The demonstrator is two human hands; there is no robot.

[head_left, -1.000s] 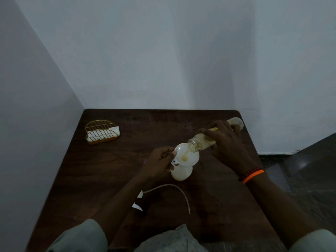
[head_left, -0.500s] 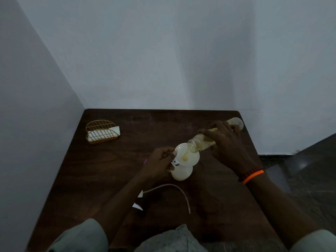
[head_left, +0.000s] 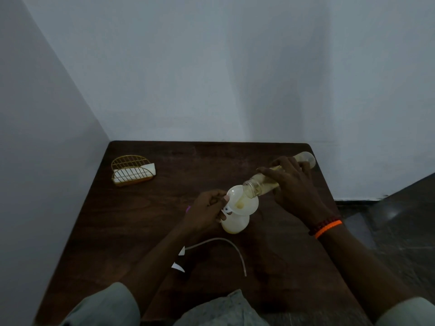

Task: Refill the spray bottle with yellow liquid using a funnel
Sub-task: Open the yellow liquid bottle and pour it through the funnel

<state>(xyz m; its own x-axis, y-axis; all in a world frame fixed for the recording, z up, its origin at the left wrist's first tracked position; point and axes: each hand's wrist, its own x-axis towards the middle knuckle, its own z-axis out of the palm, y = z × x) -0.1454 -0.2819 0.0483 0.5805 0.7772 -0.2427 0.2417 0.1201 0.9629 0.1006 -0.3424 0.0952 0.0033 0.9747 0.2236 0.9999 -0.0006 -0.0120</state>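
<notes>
A white funnel (head_left: 244, 199) sits in the neck of a pale spray bottle (head_left: 235, 224) standing mid-table. My left hand (head_left: 207, 209) grips the funnel's rim and tab from the left. My right hand (head_left: 292, 184) holds a clear bottle of yellow liquid (head_left: 256, 183) tipped nearly flat, its open mouth over the funnel's bowl. A little yellow liquid pools in the funnel. The clear bottle's base (head_left: 306, 158) points toward the table's far right corner.
The spray head's white dip tube (head_left: 226, 243) curves across the dark wooden table (head_left: 141, 231) in front of the bottle, its trigger part hidden under my left forearm. A gold wire napkin holder (head_left: 131, 170) stands at the far left. Walls close in left and behind.
The clear bottle has stayed tipped over the funnel with almost no shift. Both hands hold their places.
</notes>
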